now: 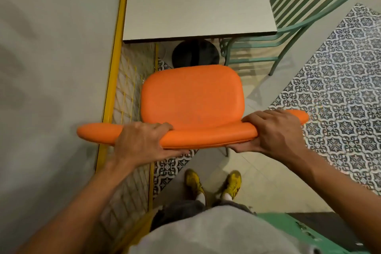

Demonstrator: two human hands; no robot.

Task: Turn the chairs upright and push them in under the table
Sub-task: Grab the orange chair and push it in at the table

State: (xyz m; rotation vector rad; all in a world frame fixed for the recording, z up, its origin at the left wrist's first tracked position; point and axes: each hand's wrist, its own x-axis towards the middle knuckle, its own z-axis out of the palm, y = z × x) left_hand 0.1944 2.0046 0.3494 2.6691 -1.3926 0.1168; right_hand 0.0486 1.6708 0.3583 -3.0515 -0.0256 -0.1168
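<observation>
Along the left edge a yellow metal rail with a wire grid [115,93] is running beside the pale wall, close to the chair. The left hand [142,142] is wrapping over the padded orange backrest [206,136] near its left end, fingers over the top and thumb beneath. In the middle, the orange upholstered chair [191,97] is standing upright, its seat facing the grey laminate square table [195,6] and not yet under it — the round black pedestal base [195,53] is showing between them. The right hand [274,132] is clamping the backrest's right part in the same way. Further right, a mint-green slatted metal chair [288,27] is sitting beside the table on the patterned tile floor [340,99]. I judge the push should be going straight and even through both hands — keeping the seat centred on the pedestal and clear of the yellow rail
</observation>
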